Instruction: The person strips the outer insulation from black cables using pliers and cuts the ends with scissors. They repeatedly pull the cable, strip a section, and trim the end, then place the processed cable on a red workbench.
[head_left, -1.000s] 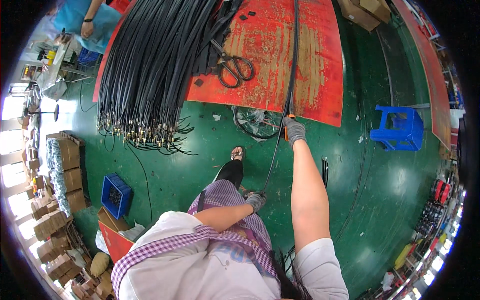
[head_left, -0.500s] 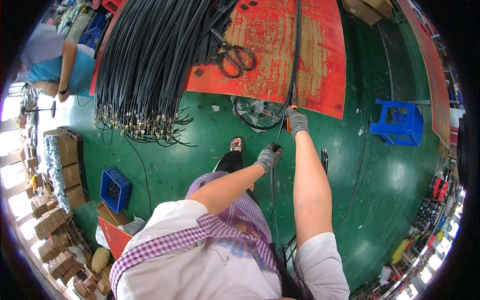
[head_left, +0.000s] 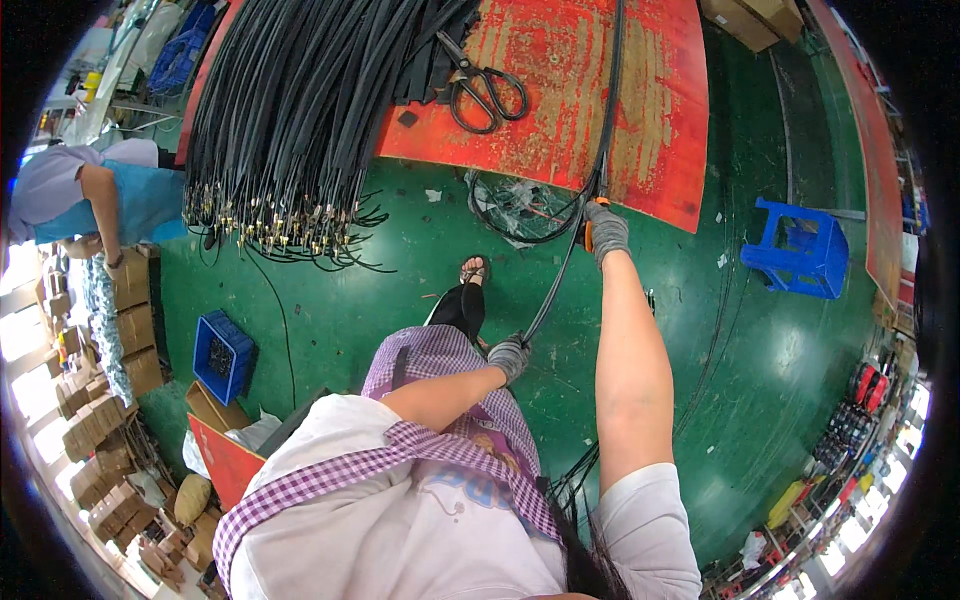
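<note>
My left hand, in a grey glove, is closed around a bundle of black cables in front of my body. The cables run from the red table, over its front edge and slantwise down to that hand. My right hand, also gloved, is closed on an orange-handled hand tool beside the cables, just below the table edge. The tool's jaws are too small to make out. Black-handled scissors lie on the table, away from both hands.
Many black cables with brass-coloured ends hang off the table's left. A blue stool stands at right, a blue crate on the floor at left. Cable coils hang under the edge. Another person bends at far left.
My left hand has slid down and left along the cables, drawing them slantwise. My right hand stays near the table edge with the orange-handled tool. The other person has shifted downward in view.
</note>
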